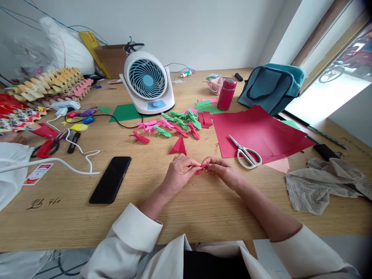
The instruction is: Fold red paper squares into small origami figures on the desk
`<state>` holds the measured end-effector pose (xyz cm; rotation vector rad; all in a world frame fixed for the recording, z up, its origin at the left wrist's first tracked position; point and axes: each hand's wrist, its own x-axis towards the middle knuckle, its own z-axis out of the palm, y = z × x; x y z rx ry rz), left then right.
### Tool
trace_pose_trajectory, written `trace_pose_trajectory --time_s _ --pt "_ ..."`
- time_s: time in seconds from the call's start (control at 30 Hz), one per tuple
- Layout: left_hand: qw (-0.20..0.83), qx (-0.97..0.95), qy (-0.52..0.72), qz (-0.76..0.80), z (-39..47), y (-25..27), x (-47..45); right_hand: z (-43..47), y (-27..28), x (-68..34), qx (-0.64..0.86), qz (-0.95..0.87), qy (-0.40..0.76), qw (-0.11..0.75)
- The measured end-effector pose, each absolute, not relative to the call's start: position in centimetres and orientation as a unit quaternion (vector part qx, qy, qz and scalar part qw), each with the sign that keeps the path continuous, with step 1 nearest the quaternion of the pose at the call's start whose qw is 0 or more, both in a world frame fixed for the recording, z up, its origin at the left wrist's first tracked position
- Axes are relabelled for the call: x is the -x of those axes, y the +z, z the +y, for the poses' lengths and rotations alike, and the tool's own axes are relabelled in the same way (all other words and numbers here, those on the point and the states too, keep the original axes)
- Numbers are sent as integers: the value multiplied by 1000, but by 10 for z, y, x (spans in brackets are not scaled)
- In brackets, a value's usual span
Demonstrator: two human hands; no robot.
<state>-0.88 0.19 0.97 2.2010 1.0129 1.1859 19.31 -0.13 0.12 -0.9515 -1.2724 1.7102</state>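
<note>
Between the fingertips of both hands is a small piece of folded red paper (200,169), mostly covered by the fingers. My left hand (180,170) pinches it from the left, while my right hand (222,170) grips its other side. Just beyond my left hand a folded red paper triangle (178,145) stands on the table. Behind that lies a cluster of small folded paper figures (180,121) in green, pink and red. White-handled scissors (246,153) rest partly on large red paper sheets (255,131), to the right of my hands.
A black phone (111,180) lies to the left on the wooden table (174,217). Farther back stand a white fan (148,83), a red flask (227,94) and a blue bag (269,89). A crumpled cloth (322,186) is at right. Another person's white sleeve (13,166) shows at left.
</note>
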Motion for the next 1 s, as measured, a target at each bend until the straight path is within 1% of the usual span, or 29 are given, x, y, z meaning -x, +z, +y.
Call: trace_pose_trajectory --time_s 0.07,0.17,0.33,0.5,0.77,1.0 --pt "194 -811 420 358 2 13 10 0 0 -195 367 -479 695 391" --pt "165 -831 402 348 1 17 10 0 -1 -195 370 -478 693 393" --pt "161 -848 369 344 -1 17 8 -1 -1 -193 394 -510 667 375" --pt "152 -847 370 350 -2 15 7 -2 0 -192 395 -513 664 375" --pt "162 -834 382 363 -2 13 6 1 -1 -194 412 -517 669 340" --pt "190 -823 383 374 -3 12 5 -1 3 -191 399 -485 699 343"
